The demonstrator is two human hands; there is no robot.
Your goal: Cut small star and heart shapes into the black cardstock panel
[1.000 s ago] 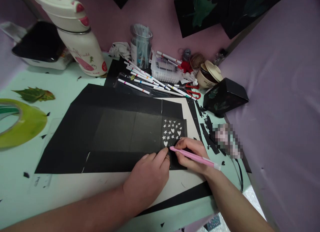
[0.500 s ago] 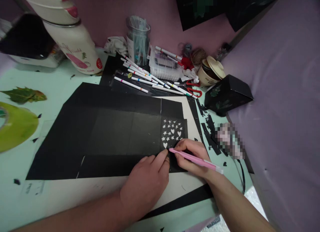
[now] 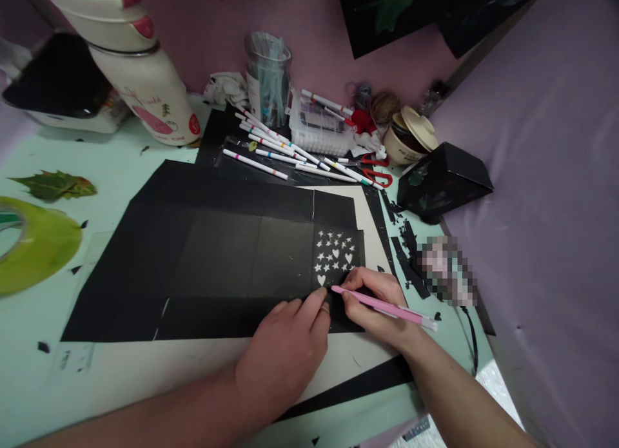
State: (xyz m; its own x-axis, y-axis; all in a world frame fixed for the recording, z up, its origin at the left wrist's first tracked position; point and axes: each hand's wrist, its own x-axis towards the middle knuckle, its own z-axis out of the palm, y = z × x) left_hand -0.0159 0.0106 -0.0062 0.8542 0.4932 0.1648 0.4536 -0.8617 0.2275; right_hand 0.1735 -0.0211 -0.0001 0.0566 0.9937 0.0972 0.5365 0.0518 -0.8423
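Note:
A folded sheet of black card point(image 3: 222, 254) lies in front of me, with white stars and hearts showing through cut-outs point(image 3: 334, 251) at its right end. My right hand point(image 3: 377, 303) is closed around a pink pen-style craft knife point(image 3: 380, 301). Its point is down on the card just below the lowest heart, and the very tip is too small to make out. Beside it, my left hand point(image 3: 290, 345) lies on the card's lower edge with its fingers stretched forward, pressing on the surface and holding nothing. Under the card is a pale board point(image 3: 193, 370).
Behind the card are several white markers point(image 3: 256, 164), red-handled scissors point(image 3: 377, 171), a clear plastic box point(image 3: 319, 132) and a jar point(image 3: 268, 80). A black box point(image 3: 445, 180) and black scraps point(image 3: 409, 264) sit right. Left are a bottle point(image 3: 149, 93), a leaf point(image 3: 53, 185) and green tape point(image 3: 53, 248).
The view has shifted slightly, so things appear a little farther right. The craft knife's tip has moved slightly right, away from my left fingertips. My left hand stays on the card.

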